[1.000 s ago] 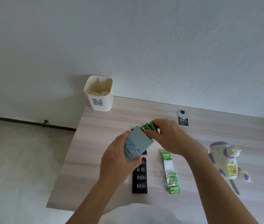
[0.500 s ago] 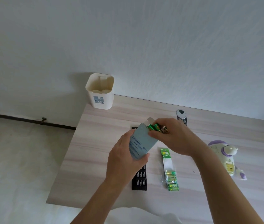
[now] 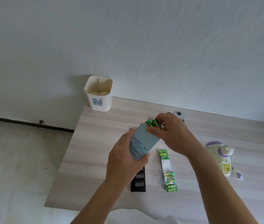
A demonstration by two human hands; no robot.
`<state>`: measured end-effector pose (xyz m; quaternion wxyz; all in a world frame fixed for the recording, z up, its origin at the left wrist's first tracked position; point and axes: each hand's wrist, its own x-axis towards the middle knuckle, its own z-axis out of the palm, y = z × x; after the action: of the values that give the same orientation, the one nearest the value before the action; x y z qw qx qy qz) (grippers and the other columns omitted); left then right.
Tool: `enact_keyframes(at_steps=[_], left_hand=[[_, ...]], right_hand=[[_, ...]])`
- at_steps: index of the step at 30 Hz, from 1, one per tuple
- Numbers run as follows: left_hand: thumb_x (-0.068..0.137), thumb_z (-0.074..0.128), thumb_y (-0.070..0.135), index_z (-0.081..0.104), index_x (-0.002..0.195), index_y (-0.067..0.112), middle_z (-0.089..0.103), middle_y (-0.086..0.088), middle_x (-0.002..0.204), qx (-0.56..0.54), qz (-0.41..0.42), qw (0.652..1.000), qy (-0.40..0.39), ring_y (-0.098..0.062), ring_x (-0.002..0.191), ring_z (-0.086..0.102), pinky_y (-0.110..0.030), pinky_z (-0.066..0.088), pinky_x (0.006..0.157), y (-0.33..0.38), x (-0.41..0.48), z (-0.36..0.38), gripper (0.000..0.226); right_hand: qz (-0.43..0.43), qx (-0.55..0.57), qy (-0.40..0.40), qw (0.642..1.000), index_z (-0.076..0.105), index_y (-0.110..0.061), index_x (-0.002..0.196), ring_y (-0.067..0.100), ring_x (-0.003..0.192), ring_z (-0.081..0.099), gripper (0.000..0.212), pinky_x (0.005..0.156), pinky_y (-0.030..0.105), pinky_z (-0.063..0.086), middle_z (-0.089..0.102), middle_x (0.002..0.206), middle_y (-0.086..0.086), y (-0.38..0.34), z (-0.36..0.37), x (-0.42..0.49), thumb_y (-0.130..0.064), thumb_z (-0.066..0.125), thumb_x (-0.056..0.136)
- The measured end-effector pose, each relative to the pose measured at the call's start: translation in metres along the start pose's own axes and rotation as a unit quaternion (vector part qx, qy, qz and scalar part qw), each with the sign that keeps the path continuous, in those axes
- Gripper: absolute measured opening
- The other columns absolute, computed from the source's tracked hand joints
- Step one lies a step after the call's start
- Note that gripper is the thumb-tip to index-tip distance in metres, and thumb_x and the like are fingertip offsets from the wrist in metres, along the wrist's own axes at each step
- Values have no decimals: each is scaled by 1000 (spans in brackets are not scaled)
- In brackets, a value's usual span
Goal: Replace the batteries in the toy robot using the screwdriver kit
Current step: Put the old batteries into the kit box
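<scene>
My left hand [image 3: 124, 160] grips a grey-blue sleeve box [image 3: 141, 141], tilted with its open end up and away from me. Two green batteries [image 3: 152, 123] stick out of that open end, pinched by my right hand [image 3: 171, 131]. Under my left hand lies the black screwdriver bit tray [image 3: 139, 181] with rows of bits. A green battery blister pack [image 3: 167, 171] lies to its right with several cells at its near end. The white and purple toy robot [image 3: 221, 157] lies on its front at the right, its yellow battery bay showing.
The light wooden table [image 3: 95, 143] ends at the left over a pale floor. A white bin [image 3: 98, 93] stands at the table's far left corner against the wall. A small black and white tag [image 3: 179, 114] lies behind my right hand.
The box has tilted more upright and risen a little. My right hand stays at its open end with the batteries, its thumb now across the box's front.
</scene>
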<state>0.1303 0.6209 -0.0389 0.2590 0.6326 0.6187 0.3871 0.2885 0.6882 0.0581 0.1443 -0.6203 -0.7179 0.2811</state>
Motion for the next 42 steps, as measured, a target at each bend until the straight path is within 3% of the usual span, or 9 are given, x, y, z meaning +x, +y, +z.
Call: enact_keyframes(at_steps=[6, 13, 21, 25, 29, 33, 36, 38, 42], left_hand=[[69, 82, 47, 46, 137, 28, 58, 14, 118, -4, 4, 1000, -2, -5, 103, 55, -27, 58, 81, 0, 0, -3, 79], [69, 76, 52, 47, 138, 27, 58, 15, 119, -30, 12, 999, -6, -7, 106, 56, -30, 58, 81, 1, 0, -5, 78], [69, 78, 50, 47, 137, 27, 59, 15, 118, -43, 14, 999, -14, -7, 104, 57, -18, 54, 80, 4, 4, -4, 78], [70, 79, 47, 48, 136, 27, 60, 14, 117, -41, 15, 999, -16, -7, 103, 57, -11, 49, 80, 4, 6, -3, 77], [69, 78, 47, 47, 135, 28, 59, 15, 115, -38, 14, 999, -15, -7, 102, 57, -23, 55, 80, 3, 7, -2, 76], [70, 77, 50, 44, 137, 31, 57, 17, 118, -31, 12, 999, -19, -7, 106, 56, -30, 58, 81, 0, 7, 0, 77], [70, 76, 52, 43, 138, 32, 56, 17, 119, -20, 10, 1000, -13, -5, 106, 54, -31, 59, 81, -1, 7, 2, 78], [69, 76, 53, 43, 137, 31, 57, 16, 120, -13, 9, 1000, -5, -4, 105, 54, -30, 58, 81, -2, 8, 2, 79], [69, 79, 49, 44, 137, 29, 58, 14, 119, -10, 0, 1000, 2, -5, 105, 54, -30, 57, 83, -3, 9, 3, 78]], right_hand=[[-6, 9, -8, 1000, 63, -24, 91, 2, 70, 50, 19, 57, 15, 34, 59, 81, -12, 1, -3, -1, -41, 71, 87], [-15, 41, -20, 999, 64, -31, 92, -1, 64, 51, 17, 59, 11, 42, 64, 84, -8, 1, -12, -3, -39, 75, 82], [-11, 61, -31, 998, 65, -36, 103, 1, 66, 52, 20, 61, 11, 41, 62, 81, -11, 2, -13, -5, -38, 73, 84], [-12, 117, -65, 991, 54, -34, 126, -3, 71, 49, 38, 69, 18, 39, 58, 88, -8, 1, -13, -8, -12, 50, 96], [-42, 60, -65, 995, 48, -35, 135, -6, 82, 53, 56, 70, 11, 41, 52, 109, -4, -2, -18, -12, 2, 31, 97], [-50, 20, -21, 998, 49, -38, 127, -2, 90, 57, 42, 71, 10, 46, 47, 110, -5, -6, -17, -7, -7, 44, 99], [-32, 32, 30, 999, 49, -33, 129, 3, 90, 59, 40, 72, 13, 45, 58, 100, -11, -6, -9, -4, -18, 62, 94], [-9, 60, 78, 995, 57, -25, 120, 0, 88, 62, 33, 75, 12, 48, 63, 92, -16, -5, -3, -3, -20, 70, 90], [5, 54, 132, 990, 66, -20, 102, -1, 84, 63, 13, 74, 9, 49, 65, 92, -13, 0, 9, 2, -20, 71, 90]])
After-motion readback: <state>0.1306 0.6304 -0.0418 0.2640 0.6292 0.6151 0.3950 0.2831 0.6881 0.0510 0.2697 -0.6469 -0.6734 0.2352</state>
